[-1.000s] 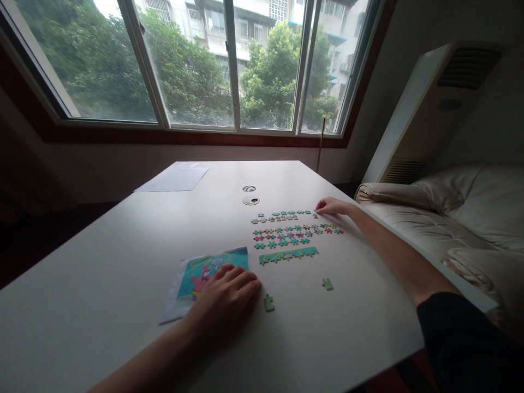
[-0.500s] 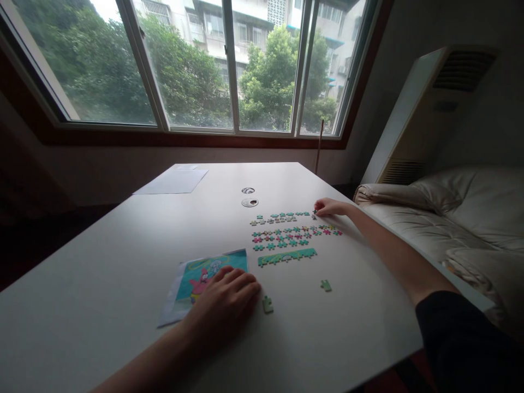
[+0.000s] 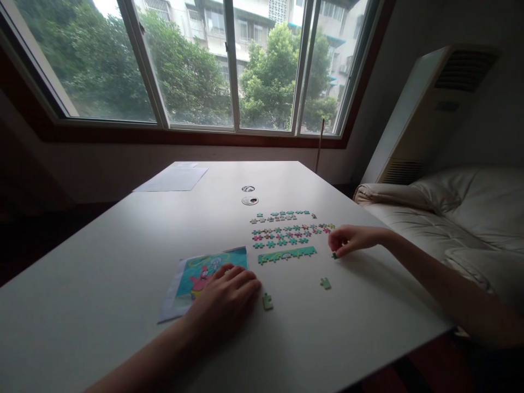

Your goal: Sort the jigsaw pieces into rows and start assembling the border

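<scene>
My right hand (image 3: 351, 240) pinches a small green puzzle piece (image 3: 334, 255) just right of a joined strip of puzzle (image 3: 286, 255). Over the lower right of a cartoon picture sheet (image 3: 192, 277) lies my left hand (image 3: 233, 289), its fingers resting loosely on sheet and table, covering part of the picture. Close to its fingertips is a green corner piece (image 3: 267, 302). Another loose green piece (image 3: 325, 283) lies nearer the middle, below my right hand. Beyond the strip, several rows of loose puzzle pieces (image 3: 280, 237) are spread out.
The white table (image 3: 102, 262) reaches toward the window. At its far left lies a white paper sheet (image 3: 172, 179). Two round inserts (image 3: 249, 201) are set in the tabletop. A pale sofa (image 3: 413, 207) and a standing air conditioner (image 3: 426, 109) are on the right.
My right hand has come from the far right end of the rows back toward me, carrying a puzzle piece. My left hand has stayed on the picture sheet.
</scene>
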The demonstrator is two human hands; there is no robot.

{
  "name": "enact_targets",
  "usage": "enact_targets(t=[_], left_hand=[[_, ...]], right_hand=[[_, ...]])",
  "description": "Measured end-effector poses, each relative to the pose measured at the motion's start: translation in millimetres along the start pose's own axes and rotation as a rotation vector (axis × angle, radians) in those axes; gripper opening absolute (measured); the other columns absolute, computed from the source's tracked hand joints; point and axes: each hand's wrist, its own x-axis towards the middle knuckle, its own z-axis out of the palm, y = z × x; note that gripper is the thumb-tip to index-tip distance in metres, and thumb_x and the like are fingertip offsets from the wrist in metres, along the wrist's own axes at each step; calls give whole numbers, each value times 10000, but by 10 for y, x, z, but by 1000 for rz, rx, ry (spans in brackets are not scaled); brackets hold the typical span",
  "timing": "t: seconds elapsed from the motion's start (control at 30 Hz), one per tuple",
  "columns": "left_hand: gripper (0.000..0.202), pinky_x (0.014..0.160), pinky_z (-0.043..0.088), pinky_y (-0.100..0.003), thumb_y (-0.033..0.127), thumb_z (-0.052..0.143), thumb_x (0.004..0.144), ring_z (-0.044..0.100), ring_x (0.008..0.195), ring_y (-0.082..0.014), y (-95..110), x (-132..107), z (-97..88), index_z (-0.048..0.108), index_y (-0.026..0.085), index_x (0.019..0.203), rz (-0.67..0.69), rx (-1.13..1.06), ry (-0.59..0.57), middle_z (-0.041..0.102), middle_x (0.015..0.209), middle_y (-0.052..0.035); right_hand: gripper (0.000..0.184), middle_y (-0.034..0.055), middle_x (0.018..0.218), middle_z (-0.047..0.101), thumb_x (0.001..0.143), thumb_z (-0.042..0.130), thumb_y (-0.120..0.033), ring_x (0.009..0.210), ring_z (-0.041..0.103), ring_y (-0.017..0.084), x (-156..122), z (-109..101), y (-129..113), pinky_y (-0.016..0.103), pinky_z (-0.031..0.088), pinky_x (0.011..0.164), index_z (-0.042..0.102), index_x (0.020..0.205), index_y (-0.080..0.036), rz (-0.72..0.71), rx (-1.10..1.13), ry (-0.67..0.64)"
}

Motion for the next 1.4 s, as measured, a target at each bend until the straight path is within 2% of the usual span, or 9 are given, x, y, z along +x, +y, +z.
enact_targets(t=[0.17,0.3,0.47,0.63,0.73,0.83,0.93,1.1,1.4], left_hand=[[219,758,392,-334,193,389,890,551,778,-172,5,3,8,606,194,857,20,17,55,616,805,-34],[232,758,396,-329,200,376,897,549,769,-167,1,2,17,605,196,857,34,13,78,614,798,-33],[217,768,379,-353,176,388,881,541,791,-181,-2,-6,16,604,194,880,12,16,17,613,822,-36],[209,771,364,-375,171,392,878,537,800,-191,-13,-20,20,598,198,899,-12,2,-21,613,849,-35],[211,780,356,-386,172,387,881,534,805,-195,-13,-17,17,596,197,902,-17,-2,-34,611,851,-35],[215,780,353,-391,175,380,885,533,807,-197,-9,-11,12,593,196,905,-22,-8,-46,609,854,-36],[217,784,350,-392,176,377,888,531,811,-198,-10,-12,12,592,196,910,-23,-10,-46,608,858,-38],[208,794,345,-394,171,388,879,527,820,-200,-26,-24,30,590,195,917,-16,0,-53,603,865,-41],[207,786,353,-380,168,387,877,530,814,-195,-23,-38,39,590,199,903,-12,14,-37,604,860,-38]], right_hand=[[308,6,714,555,714,592,-432,655,478,110,-96,186,-72,214,361,575,577,786,-133,27,-149,78],[323,22,758,583,736,554,-463,682,493,127,-105,146,-155,224,366,591,595,802,-150,14,-244,92],[349,30,743,592,750,519,-475,665,509,130,65,-193,-80,230,377,600,601,838,-148,11,-278,200],[375,50,780,619,662,603,-482,705,543,153,477,-627,209,241,396,631,628,828,-147,111,-320,380],[449,79,868,627,646,617,-484,769,556,171,728,-758,371,248,409,658,616,931,-137,136,-305,421],[513,95,952,619,643,625,-480,792,563,174,924,-788,489,246,421,655,582,1023,-138,161,-280,432],[511,90,984,608,621,652,-467,763,564,161,1057,-785,554,232,422,624,588,1017,-151,187,-261,426],[438,54,826,635,585,673,-481,641,543,138,1145,-818,553,222,393,539,638,874,-154,243,-239,378],[429,32,670,617,497,713,-498,587,506,130,1153,-873,498,228,354,512,641,727,-143,308,-197,350]])
